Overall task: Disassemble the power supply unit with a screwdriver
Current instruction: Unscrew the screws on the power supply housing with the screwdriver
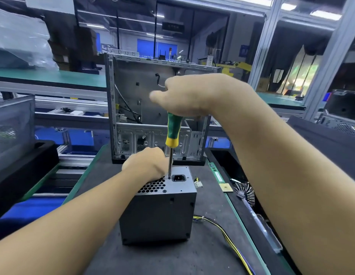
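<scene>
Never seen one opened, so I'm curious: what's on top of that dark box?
A honeycomb vent grille, a power socket and the screwdriver, tip down beside the socket. The left hand rests there, hiding part of the grille.

the scene is taken by a single wide-angle camera worn on the head, directed forward and down over the bench [105,255]. the left forearm [63,225] and right forearm [291,175] are seen entering from the lower corners, so a close, first-person standpoint is given. the power supply unit [158,215] is framed near, just below centre, with the left hand [146,163] on its top. the right hand [188,96], wrapped round the screwdriver [173,132], is seen nearer the lens. straight lines are bowed toward the edges.
</scene>
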Demonstrator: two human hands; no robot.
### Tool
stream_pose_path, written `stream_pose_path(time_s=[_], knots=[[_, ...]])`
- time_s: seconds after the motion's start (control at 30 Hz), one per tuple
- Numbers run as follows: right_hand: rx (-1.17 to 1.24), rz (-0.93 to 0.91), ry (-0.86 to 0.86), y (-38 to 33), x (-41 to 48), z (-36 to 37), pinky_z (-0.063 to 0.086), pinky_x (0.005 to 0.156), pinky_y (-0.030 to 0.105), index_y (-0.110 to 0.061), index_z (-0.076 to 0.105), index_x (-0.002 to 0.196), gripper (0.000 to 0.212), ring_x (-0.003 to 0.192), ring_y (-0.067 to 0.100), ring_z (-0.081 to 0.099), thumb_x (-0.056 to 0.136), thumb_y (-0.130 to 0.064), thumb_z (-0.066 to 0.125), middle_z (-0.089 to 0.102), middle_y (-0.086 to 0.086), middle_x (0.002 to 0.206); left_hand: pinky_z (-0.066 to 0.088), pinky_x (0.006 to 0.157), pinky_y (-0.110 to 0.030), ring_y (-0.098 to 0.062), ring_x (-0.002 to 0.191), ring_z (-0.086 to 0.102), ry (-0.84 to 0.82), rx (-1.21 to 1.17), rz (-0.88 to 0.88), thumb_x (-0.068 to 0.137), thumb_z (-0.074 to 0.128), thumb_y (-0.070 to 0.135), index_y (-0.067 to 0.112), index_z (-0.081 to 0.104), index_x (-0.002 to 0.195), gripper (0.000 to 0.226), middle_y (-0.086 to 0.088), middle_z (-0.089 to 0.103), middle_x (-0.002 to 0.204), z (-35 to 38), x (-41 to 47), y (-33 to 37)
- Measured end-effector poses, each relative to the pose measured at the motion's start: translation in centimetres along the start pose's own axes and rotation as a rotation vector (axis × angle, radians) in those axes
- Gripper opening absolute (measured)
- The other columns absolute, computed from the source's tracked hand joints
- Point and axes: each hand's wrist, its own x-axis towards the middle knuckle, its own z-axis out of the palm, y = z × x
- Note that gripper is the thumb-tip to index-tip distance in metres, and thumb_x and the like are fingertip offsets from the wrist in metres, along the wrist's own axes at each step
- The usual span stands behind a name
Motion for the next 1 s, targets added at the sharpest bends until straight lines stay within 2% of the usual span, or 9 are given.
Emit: stream_pose_path(time_s=[0.13,0.27,0.4,0.57,0.67,0.73,0.8,0.93,1.0], knots=[[-0.031,-0.056,0.071,0.0,0.9,0.8,0.028,0.052,0.03,-0.014,0.045,0.101,0.026,0.066,0.012,0.04,0.106,-0.036,0.031,0.047,0.002,0.082,0.049,0.076,-0.042,-0.033,0.081,0.06,-0.006,0.002,-0.008,0.088,0.039,0.021,0.015,0.052,0.081,0.016,-0.006,0.061,0.085,0.0,0.0,-0.1],[0.226,-0.113,-0.011,0.4,0.6,0.2,0.041,0.043,0.022,-0.018,0.054,0.105,0.02,0.055,0.014,0.064,0.091,-0.032,0.05,0.071,-0.001,0.082,0.048,0.074,-0.04,-0.031,0.081,0.061,0.01,0.002,0.002,0.09,0.04,0.027,0.016,0.055,0.08,0.021,-0.004,0.06,0.083,-0.1,-0.3,-0.1],[0.09,-0.082,-0.05,0.5,0.0,-0.3,0.042,0.049,0.021,-0.017,0.066,0.1,0.022,0.054,0.008,0.069,0.085,-0.027,0.053,0.073,-0.003,0.07,0.045,0.072,-0.037,-0.026,0.075,0.059,-0.017,-0.035,-0.004,0.08,0.03,0.046,0.017,0.059,0.083,0.041,-0.002,0.061,0.082,-0.4,-0.6,0.1],[0.066,0.023,0.016,0.5,0.7,0.3,0.041,0.052,0.027,-0.012,0.058,0.082,0.057,0.052,0.019,0.063,0.1,-0.059,0.033,0.065,0.004,0.068,0.047,0.076,-0.039,-0.027,0.079,0.06,-0.017,-0.026,0.011,0.09,0.031,0.049,0.019,0.061,0.088,0.043,-0.001,0.062,0.086,-0.3,-0.3,-0.1],[0.076,-0.067,0.143,0.2,1.2,1.1,0.04,0.058,0.031,-0.012,0.056,0.09,0.04,0.064,0.019,0.055,0.105,-0.041,0.033,0.062,0.007,0.087,0.047,0.075,-0.039,-0.028,0.079,0.059,-0.028,0.001,0.014,0.084,0.027,0.048,0.018,0.055,0.083,0.041,-0.002,0.06,0.084,-0.4,-0.4,0.1],[0.162,-0.095,0.105,0.1,1.0,1.0,0.046,0.055,0.028,-0.012,0.059,0.103,0.026,0.061,0.017,0.06,0.1,-0.029,0.039,0.068,0.006,0.093,0.047,0.075,-0.039,-0.03,0.079,0.059,-0.004,-0.007,-0.001,0.09,0.033,0.042,0.017,0.053,0.081,0.034,-0.003,0.06,0.082,-0.3,-0.4,0.1],[0.174,-0.098,0.025,-0.1,0.3,0.2,0.044,0.05,0.025,-0.011,0.062,0.106,0.03,0.059,0.018,0.066,0.095,-0.032,0.043,0.073,0.003,0.091,0.049,0.076,-0.04,-0.03,0.079,0.06,0.003,-0.001,0.001,0.094,0.038,0.032,0.016,0.053,0.079,0.027,-0.003,0.06,0.082,-0.2,-0.4,0.0],[0.078,-0.047,-0.026,-0.5,-0.3,-0.6,0.039,0.048,0.023,-0.009,0.059,0.081,0.04,0.041,0.017,0.063,0.099,-0.034,0.032,0.069,0.007,0.068,0.049,0.074,-0.039,-0.03,0.078,0.06,-0.003,-0.003,0.01,0.093,0.041,0.026,0.015,0.052,0.078,0.022,-0.005,0.06,0.081,-0.2,-0.3,0.0],[0.036,0.007,0.037,-0.7,0.0,0.0,0.037,0.057,0.028,-0.012,0.047,0.07,0.053,0.047,0.019,0.055,0.105,-0.044,0.024,0.058,0.007,0.06,0.048,0.073,-0.039,-0.031,0.077,0.059,-0.008,-0.003,0.009,0.092,0.039,0.028,0.014,0.051,0.078,0.023,-0.006,0.059,0.081,-0.3,-0.3,0.1]])
